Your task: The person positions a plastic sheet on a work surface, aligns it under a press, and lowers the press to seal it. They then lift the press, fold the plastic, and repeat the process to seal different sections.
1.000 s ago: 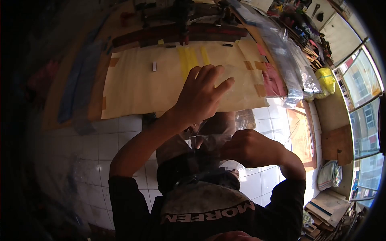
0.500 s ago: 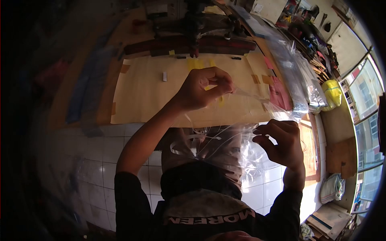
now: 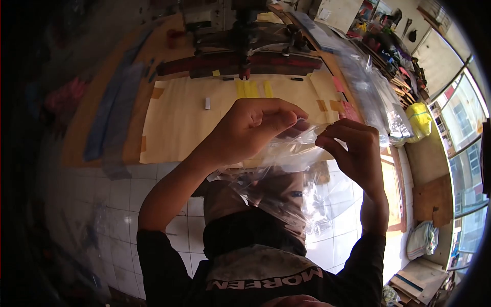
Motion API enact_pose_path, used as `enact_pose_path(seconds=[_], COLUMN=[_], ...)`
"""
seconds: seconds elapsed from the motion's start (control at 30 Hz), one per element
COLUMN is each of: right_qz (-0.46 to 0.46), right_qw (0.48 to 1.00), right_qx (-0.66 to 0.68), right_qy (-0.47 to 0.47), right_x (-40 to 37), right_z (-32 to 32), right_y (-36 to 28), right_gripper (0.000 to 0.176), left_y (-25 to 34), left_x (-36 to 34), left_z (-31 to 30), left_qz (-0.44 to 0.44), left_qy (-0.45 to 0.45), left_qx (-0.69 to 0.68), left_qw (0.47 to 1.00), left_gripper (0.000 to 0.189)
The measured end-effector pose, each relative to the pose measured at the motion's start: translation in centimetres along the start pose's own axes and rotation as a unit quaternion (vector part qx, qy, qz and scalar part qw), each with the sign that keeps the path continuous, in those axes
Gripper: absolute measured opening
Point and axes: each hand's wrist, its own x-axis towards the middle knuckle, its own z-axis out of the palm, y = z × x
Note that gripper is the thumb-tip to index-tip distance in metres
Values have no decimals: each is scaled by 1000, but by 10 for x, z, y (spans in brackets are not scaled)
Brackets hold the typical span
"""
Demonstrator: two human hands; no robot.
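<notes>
The left hand (image 3: pixel 250 128) and the right hand (image 3: pixel 353 148) both pinch the top edge of a see-through, crinkly plastic bag (image 3: pixel 286 179). The fingers of each hand are shut tight on that edge, and the two hands are close together. The bag hangs down from the fingers toward the person's lap, with its long side pointing at the body. Behind the hands, a big tan paper sheet (image 3: pixel 189 117) lies on the brown desk (image 3: pixel 132 128).

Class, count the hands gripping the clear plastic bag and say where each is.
2. The left hand pinches the clear plastic bag at its top edge, mid-picture; the right hand grips that edge just beside it.
</notes>
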Motion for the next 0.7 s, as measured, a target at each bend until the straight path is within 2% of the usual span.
enact_pose_path(seconds=[0.07,0.13,0.23,0.37,0.6,0.7], right_qz=[10,6,12,43,63,26], right_qw=[999,999,999,997,993,997], right_qx=[31,32,29,29,77,60], right_qy=[-23,-25,-36,-61,-60,-37], right_x=[2,4,4,4,1,1], right_z=[0,2,5,6,9,12], right_y=[1,2,2,-1,2,9], right_gripper=[9,10,11,6,9,14], left_y=[1,0,-4,-5,-7,-11], left_x=[-4,-10,-14,-17,-17,-17], left_z=[1,4,9,11,8,9], left_qz=[-10,-11,-2,3,-10,-14], left_qy=[-3,47,98,114,116,128], left_qx=[-18,121,147,159,139,98], left_qw=[1000,991,984,981,983,987], left_gripper=[26,26,24,24,23,21])
